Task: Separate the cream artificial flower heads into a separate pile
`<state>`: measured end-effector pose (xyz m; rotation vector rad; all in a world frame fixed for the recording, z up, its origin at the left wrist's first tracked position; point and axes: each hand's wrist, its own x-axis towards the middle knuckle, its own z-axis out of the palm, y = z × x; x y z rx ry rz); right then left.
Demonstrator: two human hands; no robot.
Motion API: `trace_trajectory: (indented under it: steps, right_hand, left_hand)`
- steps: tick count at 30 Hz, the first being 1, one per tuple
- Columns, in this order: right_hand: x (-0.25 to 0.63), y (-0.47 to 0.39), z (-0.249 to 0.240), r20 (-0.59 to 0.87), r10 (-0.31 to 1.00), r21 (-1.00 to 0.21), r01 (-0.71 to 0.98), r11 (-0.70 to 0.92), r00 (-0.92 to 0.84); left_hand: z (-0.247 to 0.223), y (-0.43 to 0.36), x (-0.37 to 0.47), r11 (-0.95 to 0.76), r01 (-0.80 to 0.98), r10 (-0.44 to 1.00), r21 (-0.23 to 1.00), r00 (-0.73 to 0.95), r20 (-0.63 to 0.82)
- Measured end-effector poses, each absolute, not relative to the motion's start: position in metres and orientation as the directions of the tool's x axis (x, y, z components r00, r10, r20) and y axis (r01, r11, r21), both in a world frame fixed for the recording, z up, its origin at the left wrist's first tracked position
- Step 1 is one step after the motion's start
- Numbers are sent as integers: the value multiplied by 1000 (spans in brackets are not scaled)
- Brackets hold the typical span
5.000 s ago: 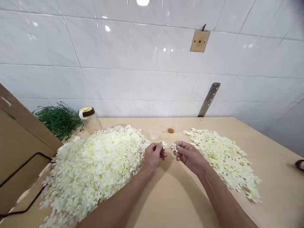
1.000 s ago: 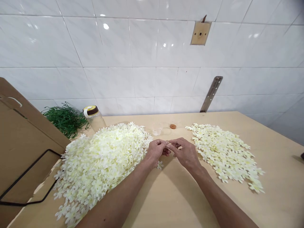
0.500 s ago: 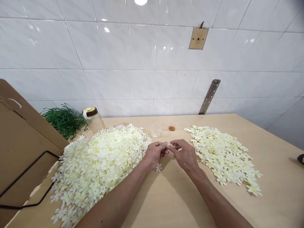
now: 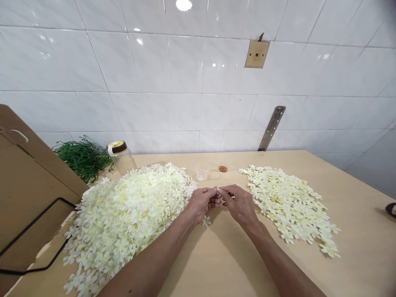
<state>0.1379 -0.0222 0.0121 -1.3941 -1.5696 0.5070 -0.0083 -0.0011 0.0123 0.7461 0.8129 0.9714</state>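
My left hand (image 4: 203, 203) and my right hand (image 4: 238, 202) meet fingertip to fingertip over the middle of the table. Both are pinched together on something small and pale, too small to make out. A single white flower (image 4: 206, 221) lies on the table by my left wrist. To the left spreads a large heap of white and pale yellow flowers (image 4: 133, 206). A flatter layer of similar flowers (image 4: 291, 202) lies to the right. Just beyond my hands are a small clear cup (image 4: 202, 172) and a small brown disc (image 4: 223, 168).
A bottle with a yellow and brown lid (image 4: 121, 156) and green artificial foliage (image 4: 83, 158) stand at the back left. A cardboard box (image 4: 31, 194) with a black wire frame (image 4: 29, 231) is at the left edge. A metal bracket (image 4: 272, 128) rises against the tiled wall.
My right hand has come slightly closer to my left, and its fingers have closed in. The view has tilted up slightly.
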Motion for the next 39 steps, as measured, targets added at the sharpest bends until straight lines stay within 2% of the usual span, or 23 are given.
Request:
trace_trajectory:
  steps: [3, 6, 12, 16, 24, 32, 39]
  right_hand:
    - [136, -23, 14, 229, 966, -899, 407, 164, 118]
    - [135, -24, 19, 137, 985, -942, 323, 97, 104]
    - [139, -24, 25, 122, 983, -950, 301, 76, 137]
    - [138, -24, 22, 115, 985, -962, 262, 77, 132]
    - [132, -27, 28, 47, 998, -997, 71, 43, 51]
    - [140, -21, 20, 54, 993, -998, 37, 50, 101]
    - [138, -23, 20, 87, 992, -987, 146, 72, 95]
  left_hand:
    - [12, -2, -8, 342, -401, 922, 850, 320, -221]
    - [14, -3, -9, 315, -398, 927, 862, 324, -189]
    - [16, -4, -8, 299, -417, 913, 858, 387, -130]
    - [12, -4, -6, 302, -438, 922, 847, 360, -143]
    - [14, -4, -6, 302, -478, 931, 824, 336, -146]
    - [14, -3, -9, 289, -461, 927, 839, 353, -125]
    - [11, -4, -5, 181, -396, 962, 900, 261, -79]
